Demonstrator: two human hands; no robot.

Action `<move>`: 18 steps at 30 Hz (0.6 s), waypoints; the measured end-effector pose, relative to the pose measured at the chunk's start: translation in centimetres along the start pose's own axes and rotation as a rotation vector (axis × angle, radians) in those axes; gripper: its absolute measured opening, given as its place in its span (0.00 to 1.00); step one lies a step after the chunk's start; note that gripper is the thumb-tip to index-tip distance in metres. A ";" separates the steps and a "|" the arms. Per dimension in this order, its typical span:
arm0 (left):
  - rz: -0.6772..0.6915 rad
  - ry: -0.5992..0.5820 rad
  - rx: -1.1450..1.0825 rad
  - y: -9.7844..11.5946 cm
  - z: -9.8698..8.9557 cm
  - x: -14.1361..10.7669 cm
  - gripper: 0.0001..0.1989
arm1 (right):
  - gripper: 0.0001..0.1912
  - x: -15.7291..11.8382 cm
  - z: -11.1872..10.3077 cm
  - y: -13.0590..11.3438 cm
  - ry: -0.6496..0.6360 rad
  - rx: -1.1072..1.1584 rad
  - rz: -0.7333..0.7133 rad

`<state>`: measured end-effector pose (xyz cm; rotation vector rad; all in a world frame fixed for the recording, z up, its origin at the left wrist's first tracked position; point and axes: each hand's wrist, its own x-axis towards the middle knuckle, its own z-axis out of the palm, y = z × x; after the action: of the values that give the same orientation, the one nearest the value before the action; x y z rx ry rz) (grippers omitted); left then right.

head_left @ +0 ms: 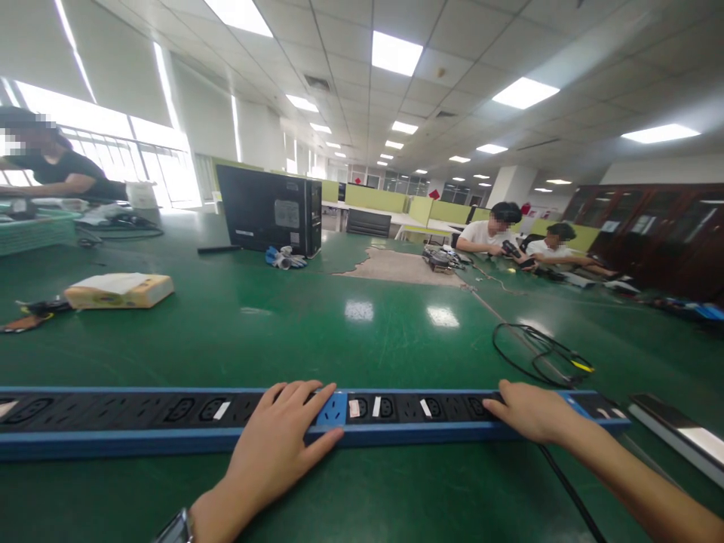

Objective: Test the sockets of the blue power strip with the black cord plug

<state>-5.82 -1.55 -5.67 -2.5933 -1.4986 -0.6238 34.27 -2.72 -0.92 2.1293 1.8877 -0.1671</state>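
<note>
A long blue-and-black power strip lies across the near side of the green table, its sockets facing up and small white labels stuck on several of them. Around its middle my left hand is closed, with the fingers over the far edge and the thumb along the near side. My right hand grips the strip close to its right end, fingertips partly hidden behind the hand. Below that hand a black cable runs off toward the bottom edge.
A silver-edged flat device lies at the right. Beyond the strip are a coiled black cable, a tissue pack, blue-grey gloves and a black computer case. A green basket stands at far left. Other people sit around the table.
</note>
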 end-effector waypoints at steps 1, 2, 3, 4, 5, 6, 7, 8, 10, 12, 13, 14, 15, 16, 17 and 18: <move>-0.002 -0.006 -0.001 0.0 0.0 0.0 0.27 | 0.27 0.0 0.0 0.0 0.005 0.000 0.001; -0.004 -0.007 -0.002 0.0 -0.1 0.0 0.27 | 0.27 0.0 0.0 0.0 0.009 -0.001 0.002; -0.004 -0.002 -0.003 0.0 -0.1 0.0 0.27 | 0.26 0.0 0.0 0.0 0.011 -0.003 0.002; -0.004 0.004 -0.003 0.0 -0.1 0.0 0.27 | 0.26 0.1 -0.1 0.0 0.011 -0.004 0.004; -0.002 0.010 -0.003 0.0 0.0 0.0 0.27 | 0.26 0.1 -0.1 0.0 0.012 -0.006 0.007; -0.002 0.014 -0.003 0.0 0.0 0.0 0.27 | 0.26 0.1 -0.1 0.0 0.012 -0.009 0.009; 0.000 0.013 -0.002 -0.1 0.0 0.0 0.27 | 0.26 0.1 -0.1 0.0 0.011 -0.011 0.013; 0.000 0.010 0.000 -0.1 0.0 0.0 0.27 | 0.26 0.1 -0.1 -0.1 0.012 -0.014 0.017; -0.004 -0.002 0.003 -0.2 0.0 0.0 0.27 | 0.27 0.0 0.0 -0.2 0.023 -0.020 0.026; -0.010 -0.011 0.004 -0.2 0.0 0.1 0.27 | 0.27 0.0 0.0 -0.4 0.031 -0.024 0.035; -0.012 -0.012 0.004 -0.2 0.0 0.1 0.28 | 0.27 -0.1 -0.1 -0.4 0.031 -0.026 0.036; -0.014 -0.009 0.004 -0.2 0.0 0.1 0.28 | 0.27 -0.1 -0.2 -0.4 0.027 -0.028 0.035; -0.014 -0.004 0.003 -0.2 0.0 0.1 0.28 | 0.27 -0.2 -0.5 -0.4 0.023 -0.031 0.031; -0.013 0.004 0.001 -0.1 0.0 0.1 0.28 | 0.27 -0.3 -0.8 -0.3 0.020 -0.037 0.024; -0.011 0.012 0.000 -0.1 0.0 0.1 0.27 | 0.26 -0.5 -1.3 -0.3 0.020 -0.045 0.017; -0.009 0.017 -0.001 -0.1 0.0 0.1 0.27 | 0.26 -0.7 -1.9 -0.2 0.024 -0.050 0.010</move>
<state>-5.90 -1.43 -5.67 -2.5768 -1.5055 -0.6462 33.81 -2.83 1.02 2.1166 1.8735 -0.0913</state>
